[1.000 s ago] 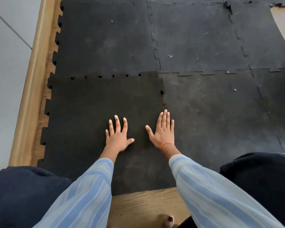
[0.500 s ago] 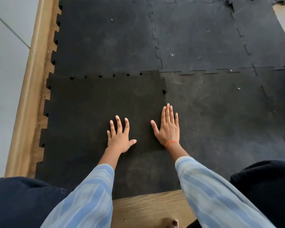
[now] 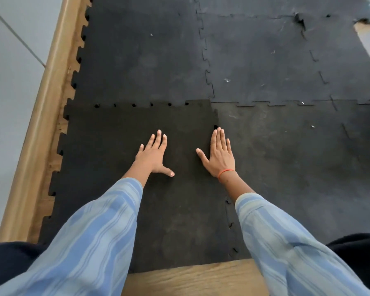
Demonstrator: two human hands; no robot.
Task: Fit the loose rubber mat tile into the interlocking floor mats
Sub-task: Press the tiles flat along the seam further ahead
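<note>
Tile point(image 3: 120, 167), dark pebbled rubber with jigsaw-toothed edges, lay among the mats point(image 3: 265, 60). Both hands point(image 3: 154, 154) point(image 3: 219, 155) pressed flat, fingers point(image 3: 158, 138) spread, gripping nothing.

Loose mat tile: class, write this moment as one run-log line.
phase: pressing tile in | left hand: flat on loose mat tile | right hand: flat on right seam | top seam: gaps visible, not fully seated

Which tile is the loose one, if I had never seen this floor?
Start at the wooden strip along the floor's left edge. The loose tile lies beside it, under both flat hands, left hand and right hand. It looks darker, and small gaps dot its far seam.
</note>
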